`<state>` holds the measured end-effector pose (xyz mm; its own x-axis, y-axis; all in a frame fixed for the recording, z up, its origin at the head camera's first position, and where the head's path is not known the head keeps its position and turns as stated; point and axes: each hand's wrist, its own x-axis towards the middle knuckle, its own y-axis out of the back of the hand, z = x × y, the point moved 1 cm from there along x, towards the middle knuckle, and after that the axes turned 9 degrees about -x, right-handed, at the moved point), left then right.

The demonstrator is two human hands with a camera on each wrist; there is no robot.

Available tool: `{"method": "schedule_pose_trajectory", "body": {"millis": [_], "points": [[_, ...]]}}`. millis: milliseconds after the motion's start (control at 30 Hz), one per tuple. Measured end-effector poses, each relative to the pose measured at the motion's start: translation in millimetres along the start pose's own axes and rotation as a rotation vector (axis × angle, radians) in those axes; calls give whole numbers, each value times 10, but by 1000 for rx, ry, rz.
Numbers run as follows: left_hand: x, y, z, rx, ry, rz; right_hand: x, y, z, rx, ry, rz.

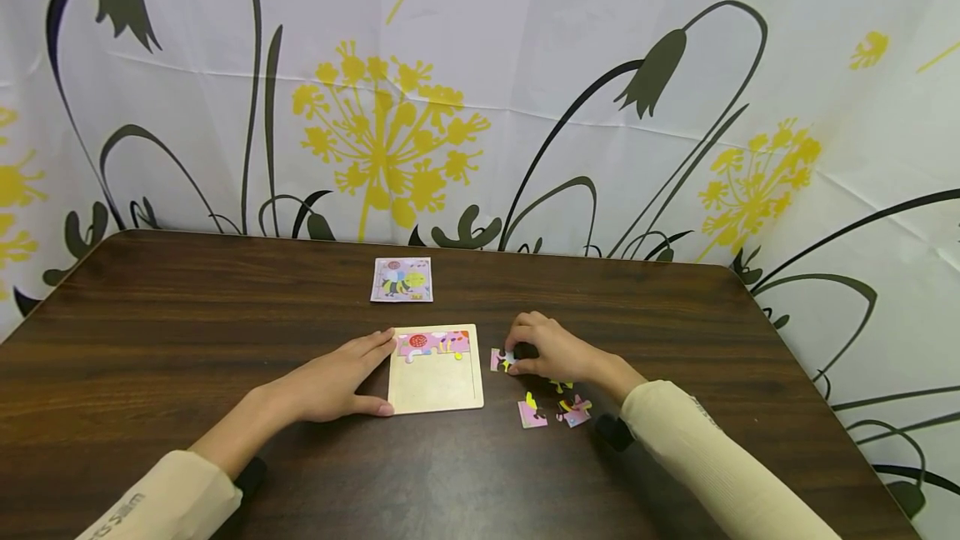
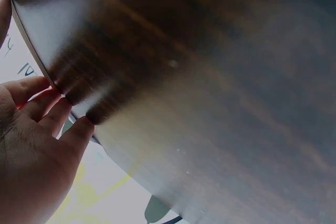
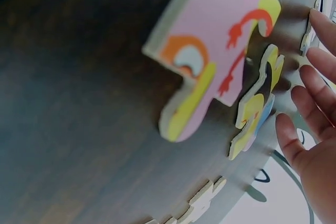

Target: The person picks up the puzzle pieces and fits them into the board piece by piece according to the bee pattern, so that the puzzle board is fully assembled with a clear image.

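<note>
A square wooden puzzle tray (image 1: 437, 386) lies on the table, with pink pieces (image 1: 433, 343) fitted along its top. My left hand (image 1: 333, 377) rests at the tray's left edge, fingers extended and thumb near the lower corner. In the left wrist view, the fingertips of that hand (image 2: 44, 135) meet a thin edge. Right of the tray, my right hand (image 1: 551, 348) pinches a pink puzzle piece (image 1: 496, 360) between thumb and index finger, low at the table. The right wrist view has this hand (image 3: 317, 108) at the right, its other fingers spread.
Loose puzzle pieces lie below my right hand: a pink-and-yellow one (image 1: 532, 417), a pink one (image 1: 577, 412) and a yellow one (image 1: 561, 387) partly covered. Behind the tray lies a bee picture card (image 1: 402, 280). A flower-patterned curtain (image 1: 480, 48) hangs behind the brown table (image 1: 225, 298).
</note>
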<state>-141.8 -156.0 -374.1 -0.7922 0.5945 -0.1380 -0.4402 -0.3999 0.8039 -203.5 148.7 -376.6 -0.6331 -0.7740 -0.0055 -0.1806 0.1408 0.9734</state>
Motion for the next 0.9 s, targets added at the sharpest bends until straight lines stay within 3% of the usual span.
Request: {"method": "schedule_pose_trajectory", "body": {"millis": [500, 900], "points": [[0, 2, 3, -7, 11, -4, -2, 9, 30, 39, -8, -12], [-3, 4, 7, -9, 9, -3, 8, 52, 27, 81, -71, -46]]}}
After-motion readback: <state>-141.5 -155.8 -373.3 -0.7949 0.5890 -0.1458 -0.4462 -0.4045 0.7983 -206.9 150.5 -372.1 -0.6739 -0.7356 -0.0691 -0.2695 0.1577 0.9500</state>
